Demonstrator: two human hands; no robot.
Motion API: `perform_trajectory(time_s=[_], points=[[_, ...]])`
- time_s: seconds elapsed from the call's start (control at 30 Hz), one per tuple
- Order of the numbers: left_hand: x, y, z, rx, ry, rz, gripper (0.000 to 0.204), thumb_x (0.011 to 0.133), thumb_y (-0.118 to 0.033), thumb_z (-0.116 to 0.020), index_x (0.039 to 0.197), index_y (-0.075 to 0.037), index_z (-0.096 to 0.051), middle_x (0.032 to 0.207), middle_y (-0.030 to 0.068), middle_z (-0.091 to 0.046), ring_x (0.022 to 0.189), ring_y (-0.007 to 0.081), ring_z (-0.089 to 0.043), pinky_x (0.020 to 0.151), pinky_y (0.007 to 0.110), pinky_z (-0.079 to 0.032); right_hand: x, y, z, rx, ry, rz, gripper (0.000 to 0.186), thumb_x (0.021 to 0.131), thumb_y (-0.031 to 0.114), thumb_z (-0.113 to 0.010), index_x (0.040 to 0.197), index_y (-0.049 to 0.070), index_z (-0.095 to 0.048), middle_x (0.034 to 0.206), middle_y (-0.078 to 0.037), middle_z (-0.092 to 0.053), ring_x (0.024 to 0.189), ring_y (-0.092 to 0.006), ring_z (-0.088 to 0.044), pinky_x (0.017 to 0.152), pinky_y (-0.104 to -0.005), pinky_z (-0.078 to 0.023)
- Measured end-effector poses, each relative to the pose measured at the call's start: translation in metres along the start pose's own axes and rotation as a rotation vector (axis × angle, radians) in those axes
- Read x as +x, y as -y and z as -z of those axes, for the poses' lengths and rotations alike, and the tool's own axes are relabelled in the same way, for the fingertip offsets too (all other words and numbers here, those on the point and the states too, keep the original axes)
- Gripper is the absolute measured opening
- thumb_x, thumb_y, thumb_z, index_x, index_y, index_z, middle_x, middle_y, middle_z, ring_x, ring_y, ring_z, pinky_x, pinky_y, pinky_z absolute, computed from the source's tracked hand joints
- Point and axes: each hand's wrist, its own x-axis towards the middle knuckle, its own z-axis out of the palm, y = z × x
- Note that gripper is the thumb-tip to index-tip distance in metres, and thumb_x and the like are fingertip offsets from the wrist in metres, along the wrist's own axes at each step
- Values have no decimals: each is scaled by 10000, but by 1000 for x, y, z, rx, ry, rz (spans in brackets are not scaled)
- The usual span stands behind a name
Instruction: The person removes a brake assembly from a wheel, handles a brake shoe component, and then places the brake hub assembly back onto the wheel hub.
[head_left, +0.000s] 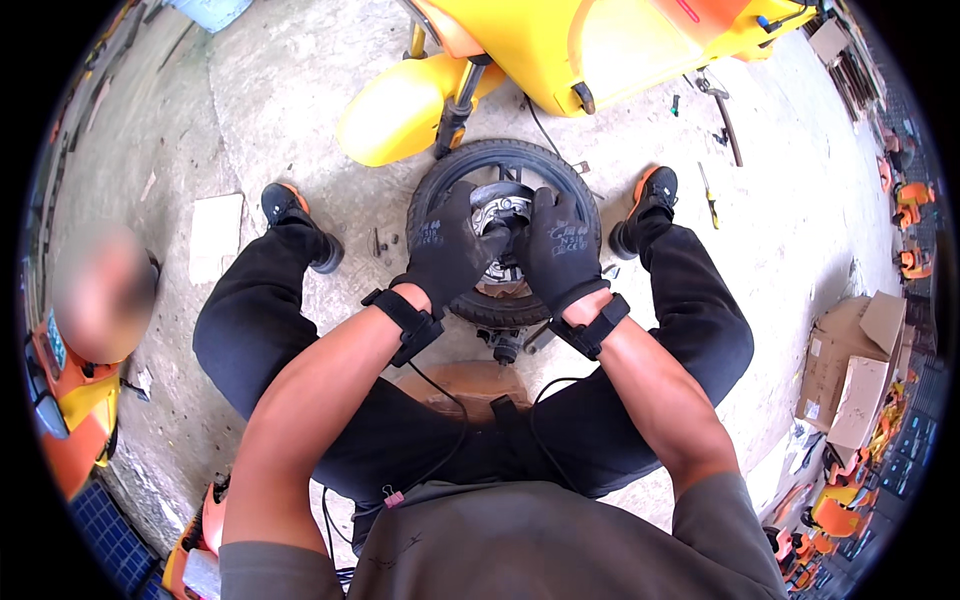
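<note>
A small wheel with a black tyre (508, 318) lies flat on the floor between my feet. Over its centre sits a round silver metal brake plate (500, 213), with a curved grey piece along its far edge. My left hand (450, 245), in a black glove, is closed around the plate's left side, the thumb reaching toward the middle. Also gloved in black, my right hand (558, 250) is closed at the right side, its fingertips partly hidden. Just beyond the wheel stands a yellow scooter (540, 60), its front fork (460, 105) ending close to the tyre.
A hammer (730, 125) and a yellow-handled screwdriver (709, 195) lie to the right. Small loose parts (380, 243) are left of the wheel, near a pale flat sheet (215, 235). An open cardboard box (850, 365) stands at right. More orange machines line both sides.
</note>
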Motion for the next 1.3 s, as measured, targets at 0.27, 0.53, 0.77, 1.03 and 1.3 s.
perform_trajectory(time_s=[0.27,0.53,0.77,1.03,1.3], points=[[4,-2,1,58,-2,45,400,731,-79,-704,1058,18,-495,1003,222,-623,961,367,-604,823,419,-479,15,-6,-3,198,35,-118,408,709,173,-686,1023,-37,-530,951,-266,-586,878,-405,-589,759,-436,-479],[11,4,-2,-6,-32,-22,431,723,-82,-713,1077,20,-490,1050,238,-600,1007,372,-582,859,412,-466,24,-18,-6,364,58,-101,425,730,164,-642,1094,-38,-558,980,-260,-616,943,-384,-594,827,-421,-467],[13,0,1,-29,-8,77,448,715,-77,-716,1084,19,-481,1057,239,-598,1013,377,-578,866,413,-462,21,-14,-2,255,31,-68,387,756,161,-614,1069,-59,-556,989,-272,-600,957,-400,-572,845,-445,-452],[13,-1,0,4,-33,83,444,712,-74,-709,1086,20,-489,1066,242,-595,1016,378,-574,870,413,-455,18,-9,0,222,1,-95,340,772,180,-615,1010,-57,-563,929,-267,-601,901,-398,-585,793,-452,-467],[13,-4,-3,122,-63,85,437,739,-93,-680,1108,37,-486,1092,248,-580,1042,384,-555,886,415,-444,17,-1,0,246,-14,-134,310,763,192,-628,926,-58,-545,833,-268,-597,820,-400,-591,722,-452,-460]])
